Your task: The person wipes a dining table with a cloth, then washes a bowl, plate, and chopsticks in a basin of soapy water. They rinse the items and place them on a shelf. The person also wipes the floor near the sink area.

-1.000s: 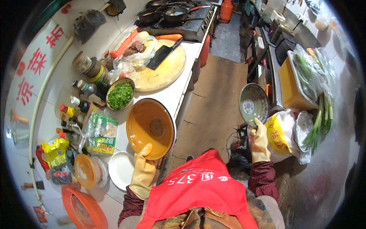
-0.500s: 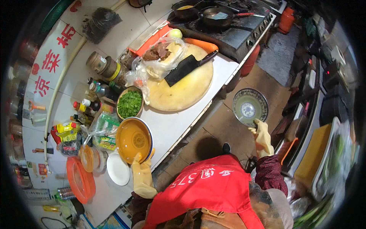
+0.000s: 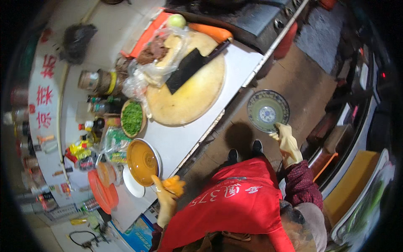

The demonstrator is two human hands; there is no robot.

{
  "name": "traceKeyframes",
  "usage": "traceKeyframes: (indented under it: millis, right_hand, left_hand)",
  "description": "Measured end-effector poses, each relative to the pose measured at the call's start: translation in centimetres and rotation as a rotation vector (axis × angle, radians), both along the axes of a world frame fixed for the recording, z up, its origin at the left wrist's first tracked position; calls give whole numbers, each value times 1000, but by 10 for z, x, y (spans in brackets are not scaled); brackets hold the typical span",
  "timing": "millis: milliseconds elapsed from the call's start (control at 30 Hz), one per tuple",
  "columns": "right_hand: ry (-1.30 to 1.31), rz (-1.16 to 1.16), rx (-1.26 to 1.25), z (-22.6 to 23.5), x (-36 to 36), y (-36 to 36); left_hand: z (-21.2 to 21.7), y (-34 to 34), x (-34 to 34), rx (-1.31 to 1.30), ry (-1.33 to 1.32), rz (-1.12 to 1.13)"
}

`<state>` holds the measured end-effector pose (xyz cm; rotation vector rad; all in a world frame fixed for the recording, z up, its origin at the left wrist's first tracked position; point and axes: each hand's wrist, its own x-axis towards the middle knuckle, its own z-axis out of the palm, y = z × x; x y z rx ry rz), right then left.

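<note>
Both my hands wear yellow rubber gloves. My right hand grips the near rim of a round patterned plate, held out over the brown floor to the right of the counter. My left hand holds the near edge of an orange bowl resting on the white counter, next to a white plate. A red apron covers my front.
A round wooden chopping board carries a dark cleaver and a plastic bag of meat. A bowl of chopped greens, sauce bottles, jars and an orange lid crowd the counter's left. A stove lies beyond.
The view has swung left and tilted, so the counter now fills the frame. My right hand has carried the patterned plate closer to the counter; my left hand stays on the orange bowl.
</note>
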<state>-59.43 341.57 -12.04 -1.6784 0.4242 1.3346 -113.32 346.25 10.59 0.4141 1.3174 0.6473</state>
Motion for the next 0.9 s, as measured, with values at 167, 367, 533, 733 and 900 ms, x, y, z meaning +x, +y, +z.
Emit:
traceKeyframes:
  millis: [167, 367, 533, 733, 900]
  right_hand:
    - [8, -81, 87, -29, -32, 12]
    - [132, -50, 151, -43, -70, 12]
    - [169, -121, 170, -75, -87, 4]
    - [239, -335, 106, -126, -113, 12]
    - [192, -416, 92, -139, -120, 18]
  left_hand:
    - [-25, 14, 117, 565, 600, -288]
    - [-57, 113, 148, 1102, 1099, -933]
    - [-89, 116, 125, 1336, 1207, -855]
    - [-82, 128, 75, 1440, 1277, -932]
    - [-64, 131, 70, 1349, 1319, -995]
